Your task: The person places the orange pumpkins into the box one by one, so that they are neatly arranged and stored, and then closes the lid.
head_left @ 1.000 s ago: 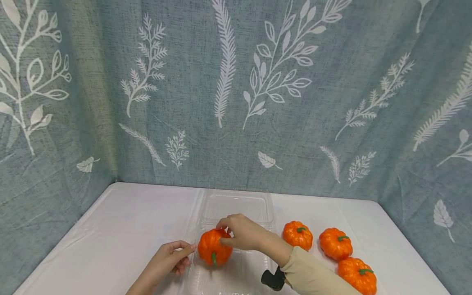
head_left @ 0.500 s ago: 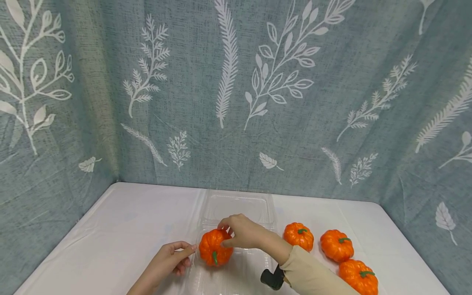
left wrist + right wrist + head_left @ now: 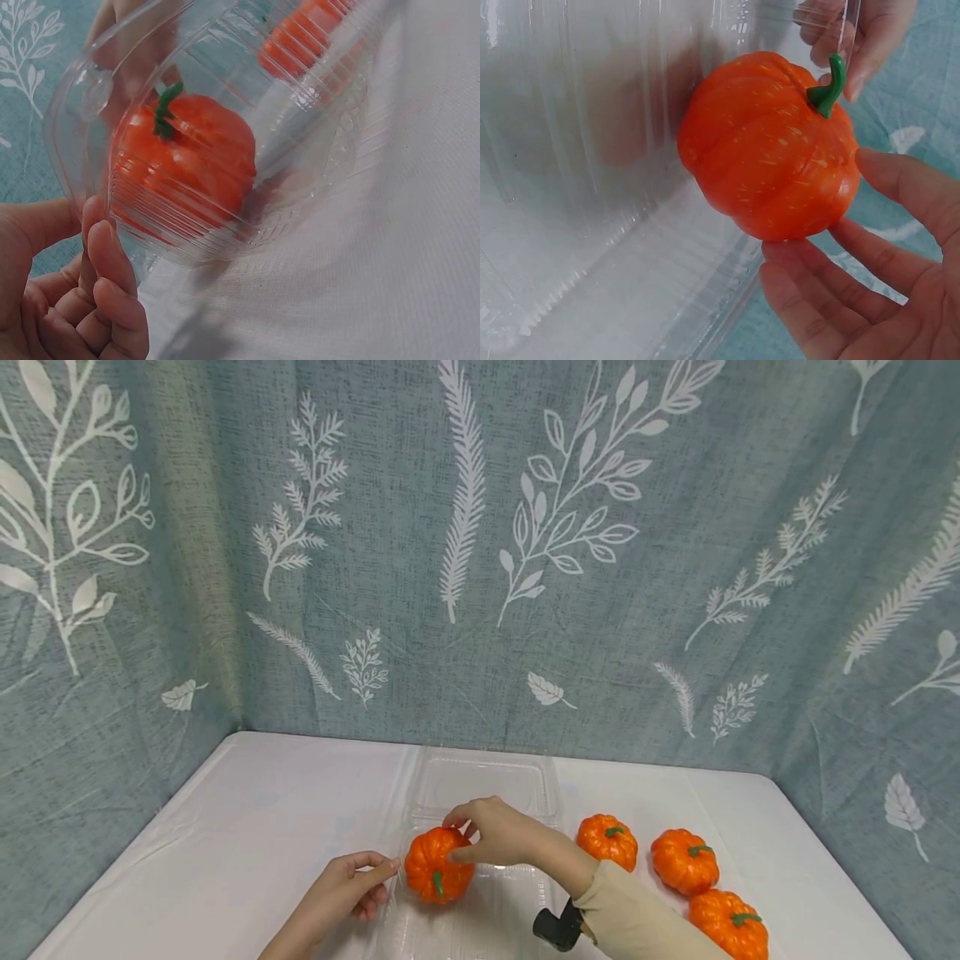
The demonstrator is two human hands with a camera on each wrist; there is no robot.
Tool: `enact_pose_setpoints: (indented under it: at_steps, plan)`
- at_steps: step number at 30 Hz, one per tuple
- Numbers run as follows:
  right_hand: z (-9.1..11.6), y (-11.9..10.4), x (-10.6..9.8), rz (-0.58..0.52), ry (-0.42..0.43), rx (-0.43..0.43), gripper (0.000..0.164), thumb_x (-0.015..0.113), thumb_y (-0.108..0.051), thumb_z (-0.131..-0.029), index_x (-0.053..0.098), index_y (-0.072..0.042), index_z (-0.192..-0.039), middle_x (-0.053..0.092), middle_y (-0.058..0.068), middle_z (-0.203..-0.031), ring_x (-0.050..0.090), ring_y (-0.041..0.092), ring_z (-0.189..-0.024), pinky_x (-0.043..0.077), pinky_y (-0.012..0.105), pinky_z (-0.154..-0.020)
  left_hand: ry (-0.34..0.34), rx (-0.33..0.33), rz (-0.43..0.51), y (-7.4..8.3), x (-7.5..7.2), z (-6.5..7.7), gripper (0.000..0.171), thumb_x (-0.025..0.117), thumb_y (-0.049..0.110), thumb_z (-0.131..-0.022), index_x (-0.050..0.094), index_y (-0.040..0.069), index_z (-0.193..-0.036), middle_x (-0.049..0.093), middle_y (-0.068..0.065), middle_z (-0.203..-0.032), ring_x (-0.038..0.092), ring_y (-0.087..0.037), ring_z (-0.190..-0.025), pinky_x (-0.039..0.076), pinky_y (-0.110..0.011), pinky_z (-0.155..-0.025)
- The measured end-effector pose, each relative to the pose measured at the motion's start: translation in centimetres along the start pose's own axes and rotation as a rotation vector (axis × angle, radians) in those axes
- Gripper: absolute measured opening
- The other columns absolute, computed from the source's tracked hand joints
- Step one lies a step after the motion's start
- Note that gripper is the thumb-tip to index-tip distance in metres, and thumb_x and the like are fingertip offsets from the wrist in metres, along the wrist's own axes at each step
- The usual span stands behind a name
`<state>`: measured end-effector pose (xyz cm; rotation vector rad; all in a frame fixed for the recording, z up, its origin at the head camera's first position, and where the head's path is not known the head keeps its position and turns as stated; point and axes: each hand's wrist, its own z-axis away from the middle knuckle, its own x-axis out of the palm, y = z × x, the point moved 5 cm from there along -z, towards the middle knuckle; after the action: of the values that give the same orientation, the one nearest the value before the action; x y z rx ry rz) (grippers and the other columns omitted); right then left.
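A small orange toy pumpkin (image 3: pixel 431 864) with a green stem sits inside the left side of a clear plastic clamshell container (image 3: pixel 498 914). My right hand (image 3: pixel 498 835) holds it between thumb and fingertips, plain to see in the right wrist view, where the thumb (image 3: pixel 904 180) touches one side and the fingers the other. Just left of the pumpkin, my left hand (image 3: pixel 345 885) pinches the container's rim between thumb and index finger. In the left wrist view the pumpkin (image 3: pixel 187 161) shows through the ribbed clear wall, and the left hand's other fingers (image 3: pixel 116 315) curl loosely.
The container's lid (image 3: pixel 483 781) lies folded back behind the base. Right of it, on the white-covered table (image 3: pixel 262 810), stand three more toy pumpkins: one near the lid (image 3: pixel 606 841), one farther right (image 3: pixel 684 860), one in front (image 3: pixel 727 925). A leaf-patterned curtain (image 3: pixel 480 568) surrounds the table.
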<state>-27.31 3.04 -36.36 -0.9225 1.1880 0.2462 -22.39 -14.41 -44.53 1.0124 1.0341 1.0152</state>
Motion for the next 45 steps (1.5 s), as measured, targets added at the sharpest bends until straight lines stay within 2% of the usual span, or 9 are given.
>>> enact_pose_setpoints:
  at_steps: [8, 16, 19, 24, 27, 32, 36, 45]
  plan:
    - [0.0, -0.1, -0.3, 0.021, -0.007, -0.007, 0.037, 0.07, -0.019, -0.081, 0.061, -0.006, -0.114, 0.063, 0.008, -0.109, 0.061, 0.02, -0.095, 0.048, 0.02, -0.075, 0.008, 0.0, -0.016, 0.0, -0.2, -0.1, 0.036, 0.057, 0.033, -0.091, 0.06, -0.002, -0.093, 0.053, 0.003, -0.06, 0.048, -0.009, -0.049, 0.042, -0.022, -0.048]
    - [1.0, -0.2, -1.3, 0.031, -0.006, -0.011, 0.029, 0.068, -0.023, -0.083, 0.063, -0.008, -0.107, 0.066, 0.007, -0.1, 0.062, 0.017, -0.089, 0.047, 0.02, -0.073, -0.001, -0.012, -0.02, -0.2, 0.1, -0.1, 0.036, 0.056, 0.034, -0.092, 0.06, -0.002, -0.094, 0.053, 0.003, -0.06, 0.048, -0.009, -0.049, 0.042, -0.022, -0.048]
    - [1.6, -0.3, -2.0, 0.028, -0.063, 0.012, 0.027, 0.066, -0.027, -0.085, 0.063, -0.008, -0.104, 0.066, 0.007, -0.099, 0.061, 0.014, -0.084, 0.047, 0.021, -0.072, -0.003, -0.014, -0.021, -0.2, 0.1, -0.1, 0.036, 0.055, 0.033, -0.092, 0.059, -0.002, -0.095, 0.053, 0.003, -0.06, 0.048, -0.009, -0.049, 0.042, -0.022, -0.048]
    - [3.0, -0.5, -3.0, 0.049, -0.209, 0.1, 0.027, 0.064, -0.032, -0.085, 0.061, -0.011, -0.104, 0.064, 0.004, -0.097, 0.059, 0.01, -0.081, 0.046, 0.023, -0.07, -0.006, -0.008, -0.019, -0.3, 0.2, -0.2, 0.035, 0.054, 0.033, -0.093, 0.059, -0.002, -0.095, 0.053, 0.003, -0.06, 0.048, -0.01, -0.05, 0.042, -0.022, -0.049]
    - [3.6, -0.7, -3.4, 0.062, -0.244, 0.126, 0.027, 0.063, -0.034, -0.086, 0.06, -0.013, -0.104, 0.064, 0.002, -0.096, 0.058, 0.01, -0.081, 0.045, 0.024, -0.071, -0.002, -0.012, -0.025, -0.4, 0.1, -0.2, 0.035, 0.054, 0.033, -0.092, 0.059, -0.002, -0.094, 0.053, 0.003, -0.06, 0.048, -0.01, -0.05, 0.042, -0.022, -0.049]
    - [4.4, -0.4, -3.6, 0.064, -0.239, 0.143, 0.028, 0.062, -0.038, -0.086, 0.06, -0.016, -0.104, 0.063, -0.001, -0.095, 0.057, 0.007, -0.078, 0.045, 0.023, -0.07, -0.001, -0.017, -0.034, -0.4, 0.2, -0.2, 0.035, 0.054, 0.034, -0.092, 0.059, -0.001, -0.094, 0.053, 0.002, -0.061, 0.048, -0.01, -0.05, 0.042, -0.022, -0.049]
    - [4.9, 0.0, -3.6, 0.043, -0.235, 0.153, 0.027, 0.062, -0.039, -0.086, 0.059, -0.019, -0.104, 0.062, -0.002, -0.097, 0.058, 0.007, -0.082, 0.045, 0.023, -0.071, -0.006, -0.012, -0.026, -0.4, 0.2, -0.2, 0.034, 0.054, 0.033, -0.093, 0.06, -0.001, -0.094, 0.054, 0.002, -0.061, 0.048, -0.01, -0.05, 0.042, -0.022, -0.049]
    - [6.4, 0.9, -3.8, 0.014, -0.214, 0.156, 0.028, 0.061, -0.039, -0.087, 0.059, -0.019, -0.106, 0.062, 0.001, -0.102, 0.058, 0.008, -0.085, 0.047, 0.024, -0.074, 0.003, -0.031, -0.036, -0.4, 0.2, -0.2, 0.036, 0.055, 0.035, -0.092, 0.06, -0.001, -0.094, 0.053, 0.002, -0.06, 0.048, -0.01, -0.049, 0.043, -0.023, -0.049]
